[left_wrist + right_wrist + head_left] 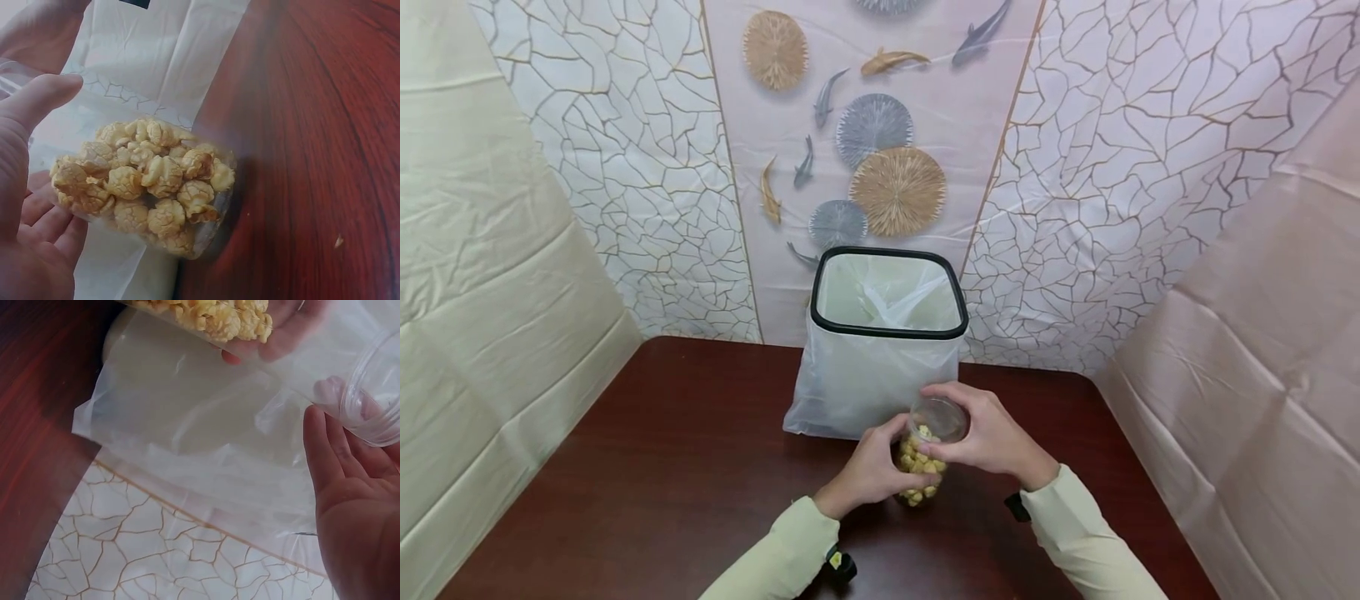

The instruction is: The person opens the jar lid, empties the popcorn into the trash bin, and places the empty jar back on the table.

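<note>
A clear jar of popcorn (920, 467) stands at the front of the bin, its top tilted slightly toward my right side. My left hand (874, 468) grips the jar from the left, thumb and fingers on opposite sides of its wall. Around the clear round top (951, 423) curls my right hand (996, 435), with the thumb on the near side. Whether that top is a separate lid I cannot tell. Caramel-coloured popcorn (144, 181) fills the lower part in the left wrist view. Threaded rings (369, 422) show beside the right fingers in the right wrist view.
A bin (880, 379) with a black rim and white plastic liner stands behind the jar. The dark red wooden table (700, 467) spreads around. A patterned backdrop (1075, 208) hangs behind, with pale cloth (1240, 375) at both sides. Small crumbs (339, 241) lie on the tabletop.
</note>
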Action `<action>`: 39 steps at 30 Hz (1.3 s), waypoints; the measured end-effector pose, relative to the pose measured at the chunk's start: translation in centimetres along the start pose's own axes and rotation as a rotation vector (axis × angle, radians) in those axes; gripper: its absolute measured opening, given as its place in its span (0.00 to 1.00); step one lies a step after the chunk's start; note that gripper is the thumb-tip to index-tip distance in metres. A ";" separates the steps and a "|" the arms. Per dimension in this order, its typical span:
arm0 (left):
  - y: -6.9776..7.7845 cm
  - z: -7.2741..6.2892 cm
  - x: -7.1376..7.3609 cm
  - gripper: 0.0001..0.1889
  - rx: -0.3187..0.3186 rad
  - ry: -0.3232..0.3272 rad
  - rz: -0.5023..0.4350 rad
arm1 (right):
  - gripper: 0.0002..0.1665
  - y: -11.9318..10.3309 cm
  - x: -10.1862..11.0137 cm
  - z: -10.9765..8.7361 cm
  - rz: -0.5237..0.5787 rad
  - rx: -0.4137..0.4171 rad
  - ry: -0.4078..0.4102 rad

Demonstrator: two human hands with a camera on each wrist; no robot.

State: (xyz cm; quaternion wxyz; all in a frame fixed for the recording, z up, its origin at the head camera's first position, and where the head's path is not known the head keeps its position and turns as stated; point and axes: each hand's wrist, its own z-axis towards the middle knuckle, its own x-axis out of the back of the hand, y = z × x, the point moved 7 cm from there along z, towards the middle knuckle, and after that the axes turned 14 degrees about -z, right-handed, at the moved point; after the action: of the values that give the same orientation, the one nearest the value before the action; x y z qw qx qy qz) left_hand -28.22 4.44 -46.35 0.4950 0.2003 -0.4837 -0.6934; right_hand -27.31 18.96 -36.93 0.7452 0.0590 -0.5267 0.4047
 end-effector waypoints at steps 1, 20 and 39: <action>0.2 -0.1 0.2 0.37 0.002 0.002 -0.003 | 0.37 -0.1 0.0 0.1 0.004 0.007 0.003; 2.4 -3.1 5.2 0.39 -0.015 -0.044 -0.080 | 0.40 -5.7 -0.7 2.2 0.174 0.250 0.084; 3.8 -6.7 9.8 0.40 -0.051 0.060 0.351 | 0.48 -7.5 -3.3 3.0 0.033 0.243 -0.004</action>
State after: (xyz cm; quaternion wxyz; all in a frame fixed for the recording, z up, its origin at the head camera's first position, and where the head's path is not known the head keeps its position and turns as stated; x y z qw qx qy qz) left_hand -25.44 -7.50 -44.08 0.6275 0.1209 -0.4787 -0.6021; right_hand -24.88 10.64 -35.83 0.7247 0.1411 -0.4764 0.4775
